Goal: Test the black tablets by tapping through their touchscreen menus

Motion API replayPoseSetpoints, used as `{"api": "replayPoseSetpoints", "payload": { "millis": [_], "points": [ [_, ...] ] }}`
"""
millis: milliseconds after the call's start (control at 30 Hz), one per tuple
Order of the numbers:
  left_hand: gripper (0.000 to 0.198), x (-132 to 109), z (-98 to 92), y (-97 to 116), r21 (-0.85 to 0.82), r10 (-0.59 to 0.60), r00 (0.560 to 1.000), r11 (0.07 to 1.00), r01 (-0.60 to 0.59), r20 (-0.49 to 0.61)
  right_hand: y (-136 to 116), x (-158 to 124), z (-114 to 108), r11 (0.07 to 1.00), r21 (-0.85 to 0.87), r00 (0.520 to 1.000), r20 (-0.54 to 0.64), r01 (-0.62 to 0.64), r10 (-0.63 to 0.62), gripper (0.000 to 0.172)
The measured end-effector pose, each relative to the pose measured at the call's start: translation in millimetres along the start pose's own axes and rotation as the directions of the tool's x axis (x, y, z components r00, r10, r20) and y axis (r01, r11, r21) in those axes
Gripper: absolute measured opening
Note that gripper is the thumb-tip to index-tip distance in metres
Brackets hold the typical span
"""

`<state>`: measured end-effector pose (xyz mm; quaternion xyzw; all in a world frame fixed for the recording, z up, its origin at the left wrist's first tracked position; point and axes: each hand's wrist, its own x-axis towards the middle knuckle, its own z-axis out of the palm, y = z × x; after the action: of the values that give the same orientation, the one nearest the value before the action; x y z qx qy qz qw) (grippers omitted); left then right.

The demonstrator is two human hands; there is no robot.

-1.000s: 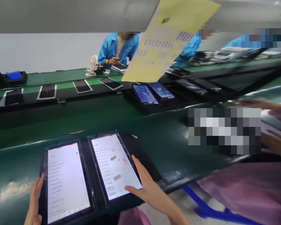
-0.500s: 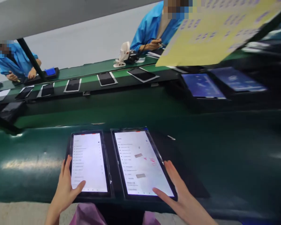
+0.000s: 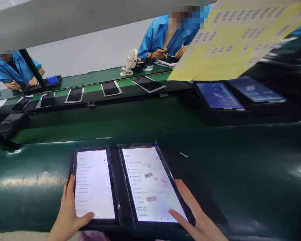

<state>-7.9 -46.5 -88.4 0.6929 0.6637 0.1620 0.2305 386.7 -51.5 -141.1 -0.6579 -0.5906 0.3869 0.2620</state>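
Two lit tablets lie side by side on the green bench, each showing a white page with a list. My left hand (image 3: 69, 209) is at the left tablet (image 3: 95, 187), its fingers stretched along the left edge and its thumb over the lower screen. At the right tablet (image 3: 152, 207), my right hand (image 3: 194, 214) has its fingers spread along the right edge, the thumb over the lower screen. Contact of the thumbs with the glass is hard to tell. Two small grey labels and red handwriting show on the right tablet's screen.
Beyond the green bench (image 3: 240, 167), a row of dark tablets on white sheets includes one tablet (image 3: 74, 95). Another lit tablet (image 3: 218, 95) stands at right, below a hanging yellow sheet (image 3: 215, 50). Two people in blue work opposite, near a white fan (image 3: 131, 62).
The whole view has shifted, so bench and tablets sit lower in the picture. My left thumb is slightly nearer the bottom of its screen. Both hands remain at the same tablets.
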Motion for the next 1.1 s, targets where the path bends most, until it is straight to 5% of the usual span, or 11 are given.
{"api": "replayPoseSetpoints", "payload": {
  "millis": [100,267,567,933,1100],
  "points": [
    [0.081,4,-0.9,-4,-0.084,-0.055,0.998,0.995,0.051,-0.036,2,4,-3,1.0,0.006,1.0,-0.008,0.024,-0.024,0.076],
    [0.079,12,2.0,-2,-0.09,-0.085,0.991,0.993,0.076,-0.101,-1,3,-7,0.995,0.082,0.998,-0.001,0.056,-0.056,0.069],
    [0.08,35,0.6,-8,-0.198,-0.104,0.987,0.977,0.079,-0.12,-22,23,-10,0.972,0.223,0.997,-0.025,-0.069,0.077,0.078],
    [0.077,39,-1.3,-4,-0.186,-0.119,0.987,0.978,0.097,-0.112,-37,21,12,0.969,-0.241,0.998,-0.014,0.06,-0.065,0.101],
    [0.077,31,-9.6,4,-0.151,-0.122,0.992,0.982,0.118,-0.021,-28,19,13,0.985,-0.175,0.997,-0.082,-0.001,-0.014,0.099]
  ]
}}
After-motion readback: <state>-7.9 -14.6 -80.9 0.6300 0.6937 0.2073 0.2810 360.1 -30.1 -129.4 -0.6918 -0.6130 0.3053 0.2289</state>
